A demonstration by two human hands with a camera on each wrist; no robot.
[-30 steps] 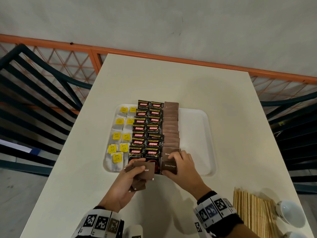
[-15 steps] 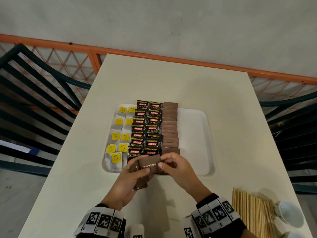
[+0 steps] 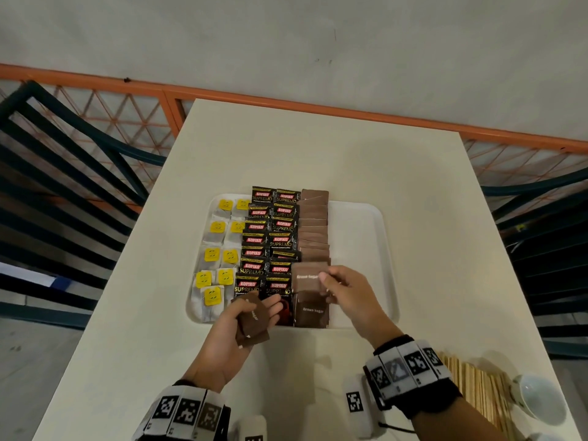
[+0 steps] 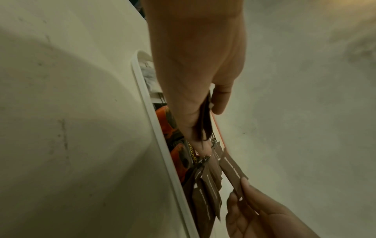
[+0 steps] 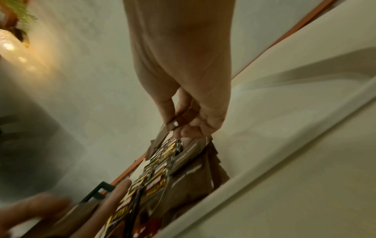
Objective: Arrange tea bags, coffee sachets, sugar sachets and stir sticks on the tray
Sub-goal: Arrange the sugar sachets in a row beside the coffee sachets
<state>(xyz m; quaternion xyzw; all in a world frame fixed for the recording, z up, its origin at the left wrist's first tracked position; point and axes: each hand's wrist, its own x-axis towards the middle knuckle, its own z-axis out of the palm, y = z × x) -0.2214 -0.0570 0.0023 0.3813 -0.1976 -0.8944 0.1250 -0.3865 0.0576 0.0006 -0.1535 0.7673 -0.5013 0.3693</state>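
1. Pinching 1 brown sugar sachet by its right edge, the right hand holds it above the near end of the sugar column on the white tray.
2. Left hand: grip closed on a small stack of brown sugar sachets, at the tray's near edge.
3. Tray contents, left to right: tea bags with yellow tags in 2 columns; black coffee sachets in 2 overlapping columns; the sugar column.
4. Stir sticks lie on the counter, near right, well apart from the tray, just beside a white cup.
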